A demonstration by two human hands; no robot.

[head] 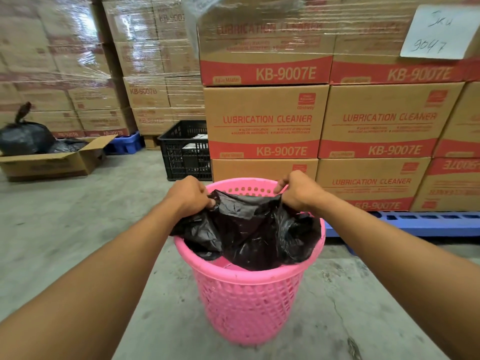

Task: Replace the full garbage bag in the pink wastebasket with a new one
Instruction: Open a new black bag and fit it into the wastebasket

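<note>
**Pink wastebasket on the floor, black garbage bag gripped at its mouth**

Both hands are on the bag — the left hand has its fingers curled tight round the plastic edge at the left of the rim, the right hand pinches the edge at the far right. The wastebasket stands upright on the concrete floor, dead centre, just in front of the stacked cartons. And the bag sags loose and crumpled inside it, spilling over the rim on the left, bunched against it on the right — the far rim shows bare pink, holes and all. Off to the left, well apart, an open cardboard box holds a knotted black sack. A black crate sits beside the cartons, which rest on a blue pallet.
</note>
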